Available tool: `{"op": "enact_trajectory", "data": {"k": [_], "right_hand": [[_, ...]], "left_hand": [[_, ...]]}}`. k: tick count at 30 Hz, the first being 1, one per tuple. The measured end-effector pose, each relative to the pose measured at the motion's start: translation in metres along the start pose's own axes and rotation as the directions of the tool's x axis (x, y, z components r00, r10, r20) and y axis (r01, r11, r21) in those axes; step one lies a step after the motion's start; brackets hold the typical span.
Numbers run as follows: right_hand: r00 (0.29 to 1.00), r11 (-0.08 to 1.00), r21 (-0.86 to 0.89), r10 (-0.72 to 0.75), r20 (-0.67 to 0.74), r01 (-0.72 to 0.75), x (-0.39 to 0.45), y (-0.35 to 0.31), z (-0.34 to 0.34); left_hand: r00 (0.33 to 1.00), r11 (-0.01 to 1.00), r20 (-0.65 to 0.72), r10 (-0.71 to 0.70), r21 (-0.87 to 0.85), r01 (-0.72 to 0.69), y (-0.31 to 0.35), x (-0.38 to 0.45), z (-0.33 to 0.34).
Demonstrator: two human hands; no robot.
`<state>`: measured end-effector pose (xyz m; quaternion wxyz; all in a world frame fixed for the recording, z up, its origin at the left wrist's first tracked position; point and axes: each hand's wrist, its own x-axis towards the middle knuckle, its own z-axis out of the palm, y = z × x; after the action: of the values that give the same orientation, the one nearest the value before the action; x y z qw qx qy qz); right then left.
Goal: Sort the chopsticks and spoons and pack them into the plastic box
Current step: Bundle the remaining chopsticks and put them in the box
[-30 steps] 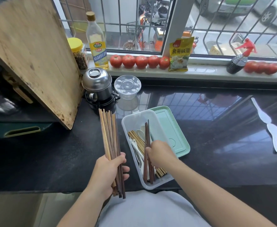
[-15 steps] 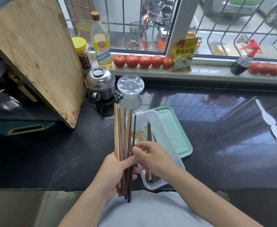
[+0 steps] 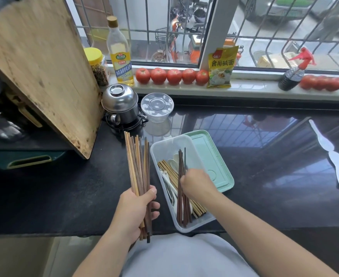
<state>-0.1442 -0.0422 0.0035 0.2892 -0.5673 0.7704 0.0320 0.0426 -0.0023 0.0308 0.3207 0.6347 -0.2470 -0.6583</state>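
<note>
My left hand [image 3: 136,208] grips a bundle of wooden chopsticks [image 3: 137,164], mixed light and dark, held upright-slanted over the black counter left of the box. The clear plastic box [image 3: 165,145] lies at the counter's front edge. Inside it are light bamboo chopsticks [image 3: 167,172], white spoons [image 3: 173,161] and a group of dark chopsticks [image 3: 181,164]. My right hand [image 3: 197,183] is over the box with its fingers curled round the dark chopsticks. The box's green lid [image 3: 210,156] lies under its right side.
A big wooden cutting board [image 3: 38,62] leans at the left. Behind the box stand a steel pot [image 3: 119,104] and a clear plastic bowl [image 3: 157,106]. Two white plastic spoons [image 3: 328,150] lie at the far right. Tomatoes [image 3: 173,76], bottles and a packet line the windowsill.
My right hand left the bundle in my left hand and moved right into the box with dark chopsticks. The left-hand bundle swung slightly left.
</note>
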Motion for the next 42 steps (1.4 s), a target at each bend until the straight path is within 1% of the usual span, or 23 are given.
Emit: {"op": "enact_trajectory", "data": {"k": [3,6,8,9,10,11,12,13,14,16,19,20,21,22,24,26,29,33,36,38,39,40,42], "right_hand": [[1.0,0.999,-0.041,0.001,0.006,-0.001,0.014,-0.002,0.011],[0.997,0.974,-0.221,-0.035,0.065,0.048,0.011,-0.005,0.008],[0.998,0.977,-0.201,-0.068,0.02,0.07,-0.001,-0.006,0.0],[0.997,0.99,-0.116,-0.079,-0.028,0.075,-0.007,-0.007,-0.004],[0.995,0.996,0.022,-0.079,-0.064,0.081,-0.015,-0.009,-0.007],[0.995,0.976,0.197,-0.082,-0.057,0.091,-0.023,-0.013,-0.011],[0.995,0.918,0.384,-0.101,-0.017,0.099,-0.031,-0.018,-0.014],[0.991,0.83,0.551,-0.127,0.031,0.089,-0.04,-0.025,-0.017],[0.985,0.736,0.673,-0.158,0.065,0.074,-0.048,-0.03,-0.02],[0.984,0.618,0.784,-0.163,0.067,0.049,-0.056,-0.036,-0.022],[1.0,0.558,0.83,-0.028,0.011,0.006,-0.051,-0.031,-0.025],[0.998,0.555,0.832,0.043,-0.043,0.012,-0.045,-0.026,-0.028],[0.988,0.593,0.805,0.108,-0.11,0.025,-0.037,-0.019,-0.033],[0.973,0.682,0.73,0.141,-0.182,0.038,-0.03,-0.013,-0.037],[0.963,0.866,0.499,0.105,-0.248,0.034,-0.021,-0.002,-0.041],[0.977,0.947,0.319,0.03,-0.21,0.04,-0.017,0.0,-0.03],[0.991,0.993,0.102,-0.046,-0.125,0.059,-0.008,-0.004,0.0],[0.993,0.999,-0.031,-0.04,-0.114,0.037,0.007,-0.004,0.011],[0.992,0.984,-0.163,-0.083,-0.099,0.066,0.004,-0.002,0.005],[0.987,0.977,-0.187,-0.119,-0.105,0.098,-0.007,-0.005,0.0],[0.986,0.983,-0.146,-0.125,-0.107,0.109,-0.014,-0.006,-0.003],[0.988,0.992,-0.051,-0.122,-0.099,0.117,-0.021,-0.008,-0.005],[0.993,0.964,0.24,-0.107,-0.045,0.115,-0.035,-0.015,-0.01]], "left_hand": [[1.0,1.0,0.0,0.011,0.0,-0.011,0.001,0.0,0.001],[1.0,1.0,0.001,0.018,-0.007,-0.018,-0.001,0.0,0.001],[0.999,0.999,0.02,0.033,0.018,-0.033,-0.001,-0.001,0.0],[0.999,0.999,0.035,0.037,0.027,-0.038,0.0,-0.001,0.0],[0.998,0.999,0.055,0.036,0.027,-0.037,0.001,-0.002,0.0],[0.996,0.999,0.082,0.03,0.019,-0.031,0.003,-0.002,0.001],[0.993,1.0,0.114,0.021,0.008,-0.022,0.004,-0.002,0.002],[0.989,1.0,0.147,0.012,0.001,-0.012,0.006,-0.003,0.004],[0.983,1.0,0.183,0.007,-0.001,-0.007,0.008,-0.003,0.006],[0.972,1.0,0.236,0.005,0.004,-0.007,0.012,-0.003,0.009],[0.975,1.0,0.222,0.001,0.022,-0.006,0.013,-0.001,0.011],[0.982,1.0,0.187,0.001,0.018,-0.004,0.013,0.0,0.011],[0.99,1.0,0.143,-0.001,0.016,-0.001,0.012,0.001,0.009],[0.995,1.0,0.099,-0.004,0.016,0.002,0.01,0.003,0.007],[1.0,1.0,0.022,-0.006,0.011,0.006,0.007,0.004,0.004],[0.999,1.0,-0.032,-0.008,0.003,0.008,0.006,0.004,0.001],[0.999,1.0,-0.05,-0.015,0.002,0.015,0.007,0.005,-0.001],[1.0,1.0,-0.018,0.0,0.019,0.001,0.009,0.004,-0.001],[1.0,0.999,-0.001,0.029,0.038,-0.029,0.01,0.001,0.001],[0.999,0.999,0.019,0.026,0.028,-0.027,0.01,0.0,0.001],[0.999,1.0,0.029,0.021,0.021,-0.022,0.01,0.0,0.001],[0.999,1.0,0.041,0.018,0.016,-0.019,0.01,-0.001,0.001],[0.998,1.0,0.069,0.012,0.016,-0.013,0.011,-0.002,0.002]]}}
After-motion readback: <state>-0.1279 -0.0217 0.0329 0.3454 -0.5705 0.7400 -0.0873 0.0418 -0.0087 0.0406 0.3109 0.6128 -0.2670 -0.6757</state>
